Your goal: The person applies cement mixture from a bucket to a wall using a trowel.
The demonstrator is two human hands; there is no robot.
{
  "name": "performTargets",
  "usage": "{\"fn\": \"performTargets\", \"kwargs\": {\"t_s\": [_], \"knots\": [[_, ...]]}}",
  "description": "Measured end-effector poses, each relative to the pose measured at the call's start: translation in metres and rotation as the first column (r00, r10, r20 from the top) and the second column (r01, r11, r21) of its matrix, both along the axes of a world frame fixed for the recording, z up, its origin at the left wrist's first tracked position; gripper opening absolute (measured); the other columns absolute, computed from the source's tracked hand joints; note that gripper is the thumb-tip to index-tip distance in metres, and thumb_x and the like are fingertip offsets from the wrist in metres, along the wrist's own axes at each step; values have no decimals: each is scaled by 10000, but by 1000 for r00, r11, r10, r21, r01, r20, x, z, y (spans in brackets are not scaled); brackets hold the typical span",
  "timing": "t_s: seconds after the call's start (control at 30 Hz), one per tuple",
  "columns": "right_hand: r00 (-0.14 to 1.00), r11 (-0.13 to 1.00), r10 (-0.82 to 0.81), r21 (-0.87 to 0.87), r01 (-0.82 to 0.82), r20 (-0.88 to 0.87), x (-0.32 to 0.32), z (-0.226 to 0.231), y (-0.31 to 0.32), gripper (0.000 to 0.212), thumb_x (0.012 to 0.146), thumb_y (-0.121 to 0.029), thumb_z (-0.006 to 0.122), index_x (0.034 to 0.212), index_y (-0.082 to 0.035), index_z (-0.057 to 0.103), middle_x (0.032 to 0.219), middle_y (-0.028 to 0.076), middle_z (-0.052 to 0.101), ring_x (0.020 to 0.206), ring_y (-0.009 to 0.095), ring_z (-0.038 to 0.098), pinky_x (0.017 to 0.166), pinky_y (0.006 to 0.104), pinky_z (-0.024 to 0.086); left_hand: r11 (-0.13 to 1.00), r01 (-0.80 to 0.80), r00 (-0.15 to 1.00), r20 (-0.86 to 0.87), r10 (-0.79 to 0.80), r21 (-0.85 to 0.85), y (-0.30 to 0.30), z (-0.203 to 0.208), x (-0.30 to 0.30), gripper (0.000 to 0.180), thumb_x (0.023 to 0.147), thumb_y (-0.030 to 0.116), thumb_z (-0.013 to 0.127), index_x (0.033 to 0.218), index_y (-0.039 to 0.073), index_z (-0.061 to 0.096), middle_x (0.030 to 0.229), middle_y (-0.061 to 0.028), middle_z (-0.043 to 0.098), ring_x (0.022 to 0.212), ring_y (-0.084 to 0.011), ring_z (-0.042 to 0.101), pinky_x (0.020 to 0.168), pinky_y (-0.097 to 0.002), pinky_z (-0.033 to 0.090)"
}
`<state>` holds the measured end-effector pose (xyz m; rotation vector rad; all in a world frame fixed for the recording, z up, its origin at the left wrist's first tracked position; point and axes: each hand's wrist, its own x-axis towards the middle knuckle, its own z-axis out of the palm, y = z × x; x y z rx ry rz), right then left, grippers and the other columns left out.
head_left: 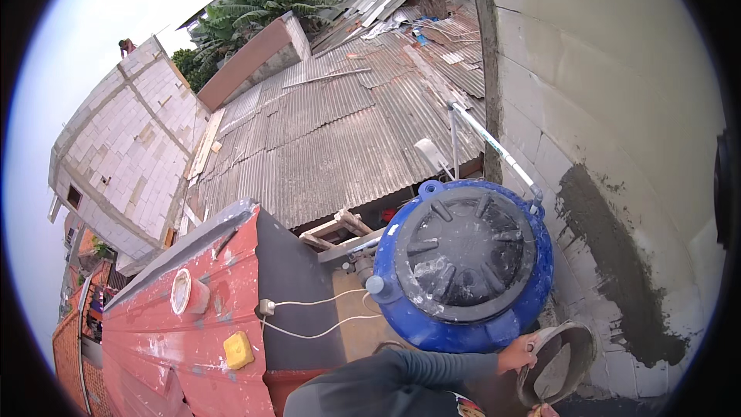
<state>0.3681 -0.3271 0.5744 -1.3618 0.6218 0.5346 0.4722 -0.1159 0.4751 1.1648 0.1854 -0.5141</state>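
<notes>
- A large blue water tank [471, 316] with a round black ribbed lid [463, 251] stood just left of the block wall [610, 69], filling most of the space between that wall and the red roof panel [170, 340].
- A white pipe [494, 147] ran down along the wall's corner to the top of the tank.
- A dark grey patch of wet mortar [617, 262] covered part of the wall, to the right of the tank and above the pan.
- On the red panel lay a yellow block [238, 350] and a white round fitting [182, 291]; a thin white cable [316, 316] looped from a small box at the panel's edge toward the tank.
- Beyond them stretched grey corrugated metal roofing [340, 139], and further left a pale block building [131, 139] under construction.
- The left hand [519, 353], reaching out from a grey sleeve [417, 371], was closed around the rim of a round metal mortar pan [575, 340], thumb over the edge, just below the tank's base.
- The pan sat low at the right, between the tank and the wall, with grey mortar inside it.
- A trowel blade [554, 374] rested inside the pan, tilted.
- Only a sliver of the right hand [543, 410] showed at the bottom edge, near the trowel's lower end; whether its fingers were apart or together could not be told.
</notes>
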Motion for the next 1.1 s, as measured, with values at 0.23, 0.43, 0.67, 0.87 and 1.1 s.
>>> {"fn": "performTargets", "kwargs": {"t_s": [0.23, 0.43, 0.67, 0.87, 1.1], "knots": [[986, 988, -142, 75, 136, 83, -1, -56, -21, 321, 959, -300, 622, 881, 10, 597, 638, 82, 592, 438, 153, 558, 389, 274, 461, 998, 61, 995, -72, -63, -29, -1, -12, 18, 367, 796, -65, 637, 1114, 82, 530, 922, -23, 645, 811, -125, 648, 573, -290, 554], [973, 963, -226, 162, 216, 43, -5, -47, -26, 287, 987, -265, 619, 910, 10, 643, 683, 54, 605, 513, 115, 561, 434, 258, 446, 989, 140, 979, -143, -147, -56, -10, -3, 33, 357, 766, -133, 609, 1047, 57, 499, 918, -93, 659, 744, -195, 689, 617, -351, 630], [914, 891, -405, 237, 386, 32, -16, -56, -17, 271, 987, -262, 619, 923, 2, 625, 704, 59, 600, 515, 124, 567, 419, 260, 446, 979, 191, 969, -147, -199, -65, -19, -18, 45, 332, 807, -104, 557, 1072, 80, 481, 867, -119, 669, 692, -262, 717, 621, -444, 641], [805, 781, -590, 299, 549, 63, -17, -45, -19, 268, 985, -255, 629, 936, 8, 622, 715, 66, 605, 528, 142, 576, 431, 279, 460, 969, 232, 956, -162, -243, -85, -28, -47, 67, 336, 803, -115, 537, 1070, 80, 479, 891, -135, 666, 708, -297, 719, 638, -481, 640], [572, 598, -799, 339, 726, 184, -10, -13, -43, 273, 987, -240, 621, 978, 33, 636, 739, 87, 621, 567, 158, 601, 470, 292, 505, 957, 286, 937, -190, -292, -57, -41, -44, 89, 332, 797, -109, 569, 1032, 111, 488, 891, -99, 638, 694, -243, 692, 576, -405, 616]]}}
